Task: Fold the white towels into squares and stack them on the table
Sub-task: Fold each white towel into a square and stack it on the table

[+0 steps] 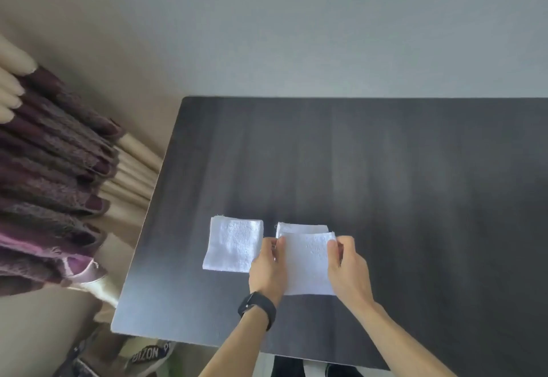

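Work happens near the front edge of the dark table (385, 169), toward its left side. The left hand (268, 267), with a black watch (256, 308) on the wrist, pinches the left edge of a half-folded white towel (308, 264), and the right hand (347, 264) pinches its right edge. The upper layer ends a little short of the layer under it. Just beside, on the left, a folded towel (234, 244) lies flat
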